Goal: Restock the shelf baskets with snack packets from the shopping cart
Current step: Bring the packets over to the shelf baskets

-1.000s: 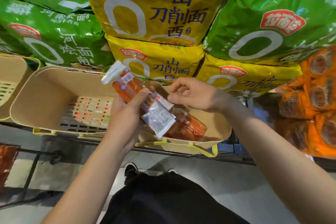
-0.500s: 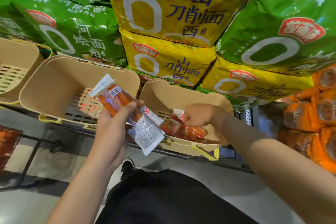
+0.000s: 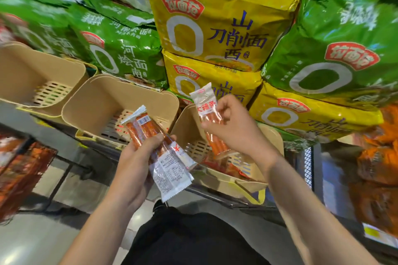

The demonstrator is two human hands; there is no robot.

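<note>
Where three beige plastic baskets stand in a row along a wire shelf, the right basket [image 3: 247, 183] holds a few red and orange snack packets on its slotted floor, while the middle basket [image 3: 94, 101] and the left basket [image 3: 23, 71] show only bare slotted floors. Behind the baskets, large noodle bags are stacked high: yellow bags [image 3: 217, 28] in the centre, green bags [image 3: 120, 49] to the left and more green at far right. The left hand [image 3: 137, 163] grips a bunch of snack packets [image 3: 155, 148], its fingers curled round their middle and the thumb pressed on top; these packets are clear plastic at one end, showing thin orange-red sticks and a barcode label, and white with small print at the near end, which fans out below the hand. They hang in front of the gap between the middle and right baskets. The right hand [image 3: 234, 133] pinches a single packet [image 3: 209, 118] between thumb and curled fingers, holding it upright above the right basket; its white sealed top with red characters sticks up past the fingertips, and the orange sticks trail down below the palm. The two hands are near each other but apart.
</note>
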